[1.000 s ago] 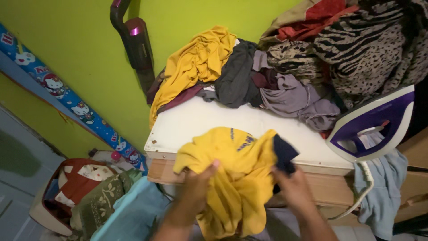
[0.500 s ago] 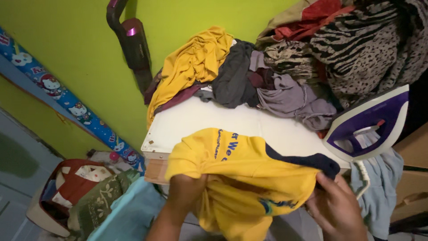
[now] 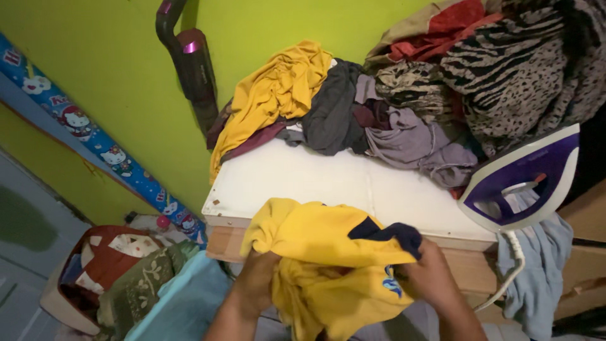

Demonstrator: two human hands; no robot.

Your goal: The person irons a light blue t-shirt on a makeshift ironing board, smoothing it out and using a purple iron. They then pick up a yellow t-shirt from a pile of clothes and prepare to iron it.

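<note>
Both hands bunching the yellow cotton shirt with navy collar (image 3: 328,243) at the white board's (image 3: 328,183) near edge.
Left hand (image 3: 255,281) and right hand (image 3: 429,275) each clutch folds; better to pinch seams and spread it flat, clear of the purple-and-white iron (image 3: 521,180).

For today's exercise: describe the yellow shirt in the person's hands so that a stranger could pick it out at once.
Start at the white board against the green wall. At its near edge, the left hand and right hand grip a bunched yellow shirt. Unlike the plain yellow garment in the far pile, it has dark navy trim.
</note>
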